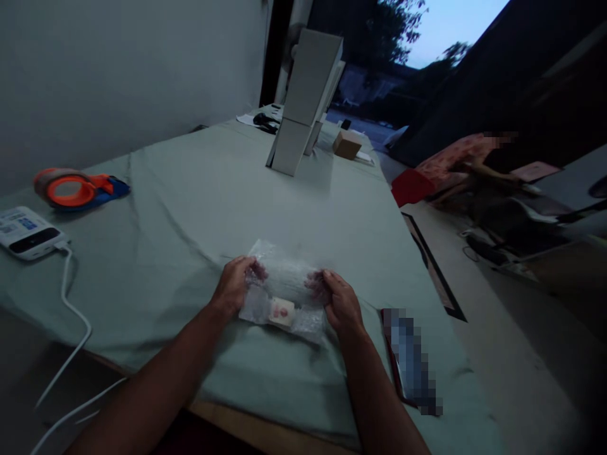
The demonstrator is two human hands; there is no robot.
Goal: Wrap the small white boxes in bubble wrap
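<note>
A clear sheet of bubble wrap (289, 272) is spread low over the near part of the green-covered table. My left hand (236, 281) grips its left edge, the fingertips showing blurrily through the plastic. At the opposite edge my right hand (339, 296) pinches the wrap, thumb on top and fingers beneath. A small cream-coloured block with reddish marks (282, 312) lies at the wrap's near side, between my hands. Whether that block is on the plastic or partly under it I cannot tell.
An orange and blue tape dispenser (71, 189) and a white device with a cable (31, 234) sit at left. A phone (411, 360) lies right, near the table edge. Farther back stand tall white boxes (303, 101) and a brown carton (348, 145). Another person (455, 161) is at right.
</note>
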